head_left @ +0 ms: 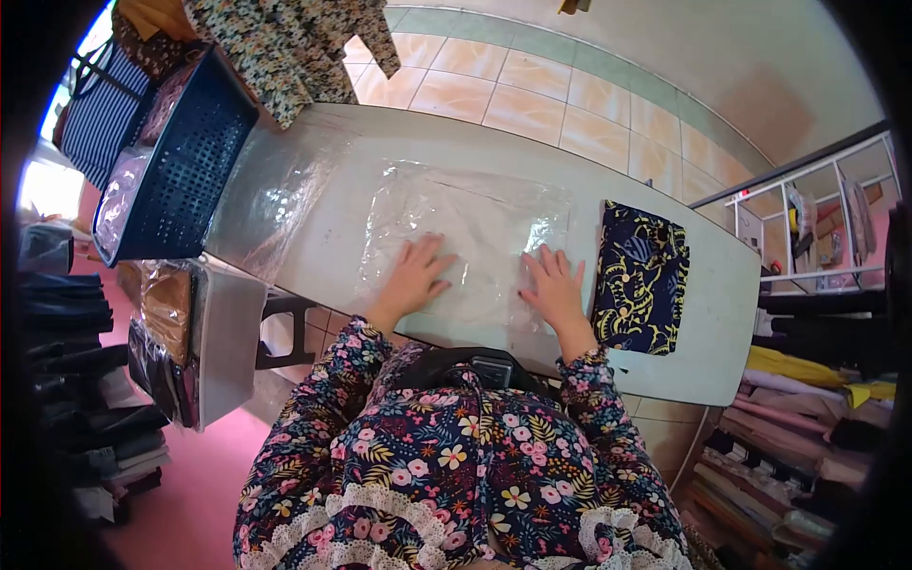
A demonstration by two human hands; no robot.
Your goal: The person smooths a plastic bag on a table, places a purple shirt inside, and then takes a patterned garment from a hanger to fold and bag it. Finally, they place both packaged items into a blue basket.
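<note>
A blue basket (180,161) is seen at the far left, at ten o'clock from the bag, against the counter's (722,313) left end. A striped garment (100,119) lies just beyond it at nine o'clock, and a floral cloth (285,47) hangs at its one o'clock. Wrapped packs (171,304) are stacked below the basket, at its six o'clock.

A loose plastic sheet (266,209) is spread over the counter's left part. Beside it, at three o'clock, a clear bag (475,214) is laid flat in the middle of the counter.

The left hand (415,277) is pressed palm down on the bag's near left part, at seven o'clock from its middle. Its fingers (432,249) are spread and straight, and nothing is gripped. The right hand (554,290) is laid flat on the bag's near right corner, at five o'clock. Its fingers (551,261) are likewise spread wide and nothing is held in them. The two hands are kept well apart.

A folded dark cloth (641,275) with a yellow pattern is placed on the counter just beside the right hand, at its three o'clock, apart from the bag. A white shelf (817,218) is seen further right, at two o'clock, and stacked fabrics (788,446) are piled at four o'clock.
</note>
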